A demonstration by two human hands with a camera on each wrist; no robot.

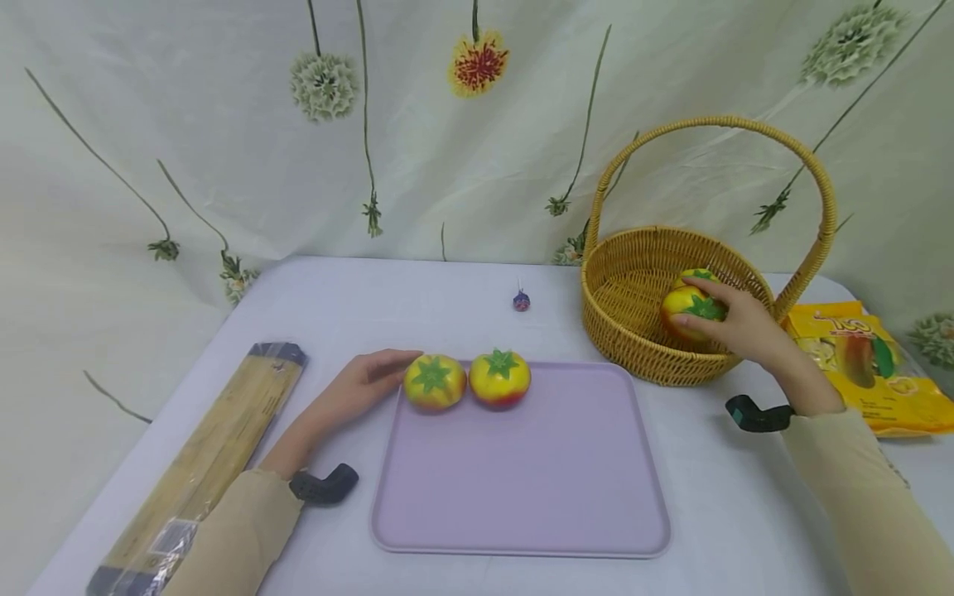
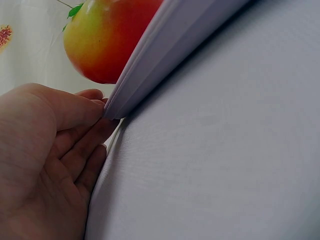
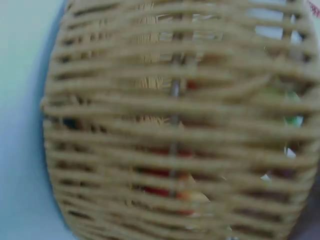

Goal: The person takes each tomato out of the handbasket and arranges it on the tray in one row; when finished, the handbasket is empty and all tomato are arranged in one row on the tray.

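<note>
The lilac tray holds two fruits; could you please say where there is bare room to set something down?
The tray is bare from its fruits to the near rim; so is the far table between the wrapped board and lollipop. Crowded: the tray's far-left corner beside the left hand, and the basket around the right hand and gripped fruit.

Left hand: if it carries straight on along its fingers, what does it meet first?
The left hand looks to meet the tray first, as it is right at a corner; just beyond sits the left yellow fruit, though the gap is unclear.
</note>
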